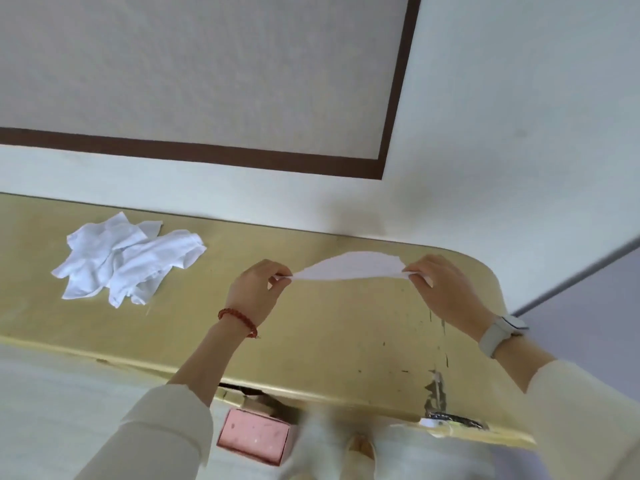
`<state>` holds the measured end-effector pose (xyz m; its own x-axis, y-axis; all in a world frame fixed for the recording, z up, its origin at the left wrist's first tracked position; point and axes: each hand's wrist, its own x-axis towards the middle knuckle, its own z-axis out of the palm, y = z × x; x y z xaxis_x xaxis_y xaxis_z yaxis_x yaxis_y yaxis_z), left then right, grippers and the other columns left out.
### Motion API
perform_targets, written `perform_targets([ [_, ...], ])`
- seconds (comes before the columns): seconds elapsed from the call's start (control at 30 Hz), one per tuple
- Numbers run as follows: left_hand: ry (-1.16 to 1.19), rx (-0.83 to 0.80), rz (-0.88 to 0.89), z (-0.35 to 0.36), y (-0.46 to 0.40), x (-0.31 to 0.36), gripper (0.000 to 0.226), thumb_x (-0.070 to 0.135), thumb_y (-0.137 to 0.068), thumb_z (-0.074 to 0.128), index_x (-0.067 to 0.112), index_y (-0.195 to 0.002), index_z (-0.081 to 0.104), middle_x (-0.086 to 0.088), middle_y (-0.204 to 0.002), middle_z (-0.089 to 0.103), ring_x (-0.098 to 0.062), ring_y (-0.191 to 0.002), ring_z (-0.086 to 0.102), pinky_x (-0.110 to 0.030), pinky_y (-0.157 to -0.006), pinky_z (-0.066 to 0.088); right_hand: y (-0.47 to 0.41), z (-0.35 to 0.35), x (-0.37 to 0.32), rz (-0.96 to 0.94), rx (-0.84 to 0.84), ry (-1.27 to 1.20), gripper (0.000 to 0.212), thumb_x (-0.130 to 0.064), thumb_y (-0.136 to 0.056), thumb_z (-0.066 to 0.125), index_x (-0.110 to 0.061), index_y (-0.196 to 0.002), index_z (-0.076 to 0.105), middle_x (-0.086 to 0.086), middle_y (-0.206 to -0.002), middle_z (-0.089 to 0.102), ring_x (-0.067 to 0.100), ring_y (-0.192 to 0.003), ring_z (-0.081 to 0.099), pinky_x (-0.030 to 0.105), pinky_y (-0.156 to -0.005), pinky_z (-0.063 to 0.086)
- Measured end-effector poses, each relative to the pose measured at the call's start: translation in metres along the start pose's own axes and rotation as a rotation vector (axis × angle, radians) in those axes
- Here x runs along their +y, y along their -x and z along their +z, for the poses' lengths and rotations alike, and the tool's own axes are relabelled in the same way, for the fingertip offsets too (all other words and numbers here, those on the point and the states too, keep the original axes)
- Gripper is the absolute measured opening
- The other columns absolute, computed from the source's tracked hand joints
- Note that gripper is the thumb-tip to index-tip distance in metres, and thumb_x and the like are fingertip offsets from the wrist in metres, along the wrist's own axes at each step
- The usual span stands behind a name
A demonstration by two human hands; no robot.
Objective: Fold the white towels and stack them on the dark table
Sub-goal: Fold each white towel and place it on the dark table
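From the head camera, the left hand (258, 289) and right hand (441, 285) are each pinching an end of one white towel (349, 266), stretched in the air above the table (311, 334). It seems mid-fold, though blurred. Next it needs laying flat; the crumpled towels (124, 259) are waiting at the left.

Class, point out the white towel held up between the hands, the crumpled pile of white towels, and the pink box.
White towel held up (349, 266), head view, middle of the cloth.
Crumpled pile of white towels (124, 259), head view, centre.
Pink box (254, 436), head view, top face.
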<state>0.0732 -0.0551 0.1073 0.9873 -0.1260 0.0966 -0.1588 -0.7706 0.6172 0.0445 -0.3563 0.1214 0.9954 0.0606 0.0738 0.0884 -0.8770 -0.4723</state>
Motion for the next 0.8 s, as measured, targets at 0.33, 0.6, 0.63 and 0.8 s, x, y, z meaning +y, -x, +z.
perform_targets([
  [0.33,-0.043,-0.614,-0.294,0.100,0.068,-0.043,0.005,0.023,-0.087,0.060,0.024,-0.082,0.062,0.015,-0.074,0.056,-0.011,-0.078,0.050,-0.020,-0.067,0.035,0.096,0.083,0.072,0.304,-0.565,-0.048,0.022,-0.022,-0.095,0.046,-0.014,-0.106,0.062,-0.003,-0.105,0.060,0.015,-0.100,0.054,0.023,-0.080,0.037],
  [0.6,0.359,-0.308,-0.482,0.121,0.014,-0.044,0.006,0.006,-0.087,0.059,0.010,-0.087,0.063,0.009,-0.077,0.060,-0.007,-0.074,0.054,-0.008,-0.067,0.043,0.048,0.094,0.077,0.472,-0.222,-0.323,0.020,-0.011,-0.092,0.047,-0.009,-0.104,0.064,-0.001,-0.099,0.063,0.011,-0.091,0.054,0.010,-0.076,0.039],
  [0.63,0.384,-0.266,-0.488,0.125,0.006,-0.045,0.007,0.005,-0.087,0.058,0.009,-0.088,0.063,0.010,-0.077,0.060,-0.003,-0.072,0.054,-0.004,-0.065,0.042,0.039,0.095,0.078,0.486,-0.174,-0.337,0.020,-0.010,-0.092,0.047,-0.009,-0.103,0.064,-0.002,-0.097,0.063,0.010,-0.090,0.053,0.003,-0.070,0.037],
  [0.8,0.370,-0.202,-0.494,0.149,-0.028,-0.053,0.010,0.009,-0.087,0.056,0.015,-0.088,0.064,0.012,-0.076,0.059,-0.004,-0.067,0.050,-0.007,-0.061,0.040,0.002,0.113,0.085,0.537,-0.053,-0.368,0.019,-0.007,-0.091,0.046,-0.008,-0.104,0.060,-0.003,-0.090,0.057,0.011,-0.082,0.049,-0.004,-0.060,0.033],
])
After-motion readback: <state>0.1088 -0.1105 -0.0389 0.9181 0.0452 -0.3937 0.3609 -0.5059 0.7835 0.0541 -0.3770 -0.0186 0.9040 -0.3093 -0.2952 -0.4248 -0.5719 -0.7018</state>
